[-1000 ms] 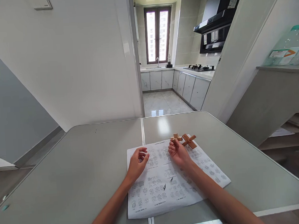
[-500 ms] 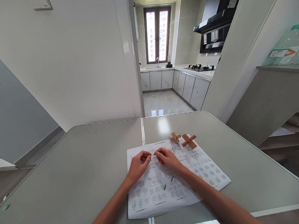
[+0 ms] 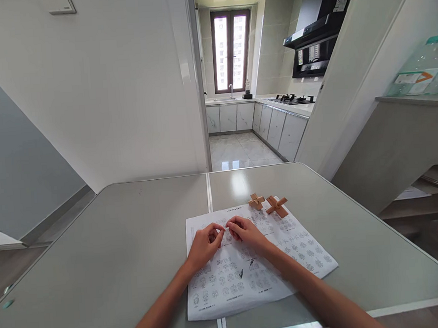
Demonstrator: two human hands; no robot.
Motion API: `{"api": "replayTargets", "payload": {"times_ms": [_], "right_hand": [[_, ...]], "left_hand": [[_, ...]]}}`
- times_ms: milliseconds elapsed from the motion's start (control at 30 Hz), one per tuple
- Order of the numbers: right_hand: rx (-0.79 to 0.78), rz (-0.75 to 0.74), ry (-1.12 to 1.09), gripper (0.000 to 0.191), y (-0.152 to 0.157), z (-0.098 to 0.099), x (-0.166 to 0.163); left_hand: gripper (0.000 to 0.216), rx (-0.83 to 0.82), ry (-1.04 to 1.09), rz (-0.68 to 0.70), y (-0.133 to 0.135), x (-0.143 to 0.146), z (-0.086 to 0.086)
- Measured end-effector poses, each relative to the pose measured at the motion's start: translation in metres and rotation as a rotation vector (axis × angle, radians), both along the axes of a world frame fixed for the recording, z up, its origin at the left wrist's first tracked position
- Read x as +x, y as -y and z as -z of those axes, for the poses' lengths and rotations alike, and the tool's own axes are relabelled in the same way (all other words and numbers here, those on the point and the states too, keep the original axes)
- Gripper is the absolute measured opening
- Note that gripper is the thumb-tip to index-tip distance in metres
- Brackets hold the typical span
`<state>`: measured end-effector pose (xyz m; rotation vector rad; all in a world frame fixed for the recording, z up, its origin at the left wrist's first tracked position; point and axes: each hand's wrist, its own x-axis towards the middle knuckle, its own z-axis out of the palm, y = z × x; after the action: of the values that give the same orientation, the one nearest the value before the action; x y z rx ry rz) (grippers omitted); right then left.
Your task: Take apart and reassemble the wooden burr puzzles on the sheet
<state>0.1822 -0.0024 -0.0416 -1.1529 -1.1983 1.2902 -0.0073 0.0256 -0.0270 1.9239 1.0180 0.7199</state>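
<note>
Both hands rest over a large printed paper sheet covered with rows of small diagrams. My left hand is closed, thumb and fingertips together, near the sheet's upper middle. Just right of it, my right hand is closed in a similar pinch, the fingertips of both hands almost meeting. Whatever the fingers hold, if anything, is hidden or too small to make out. Beyond my right hand, at the sheet's far edge, sit two cross-shaped wooden interlocking puzzles, a smaller light one and a larger reddish-brown one.
The grey table has a pale seam running through it. A small green object lies by its left edge. To the right, plastic bottles stand on a cabinet. A doorway opens onto a kitchen beyond.
My left hand has shifted slightly right, bringing its fingertips closer to my right hand. The right hand, the sheet and the wooden puzzles look unmoved.
</note>
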Motion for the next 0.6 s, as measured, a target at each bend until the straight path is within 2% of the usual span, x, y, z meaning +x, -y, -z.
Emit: {"api": "replayTargets", "payload": {"times_ms": [600], "right_hand": [[0.005,-0.008,0.006,0.034,-0.001,0.0003,-0.0007]], "left_hand": [[0.035,0.006,-0.021,0.01,-0.0015,0.0001,0.0036]]}}
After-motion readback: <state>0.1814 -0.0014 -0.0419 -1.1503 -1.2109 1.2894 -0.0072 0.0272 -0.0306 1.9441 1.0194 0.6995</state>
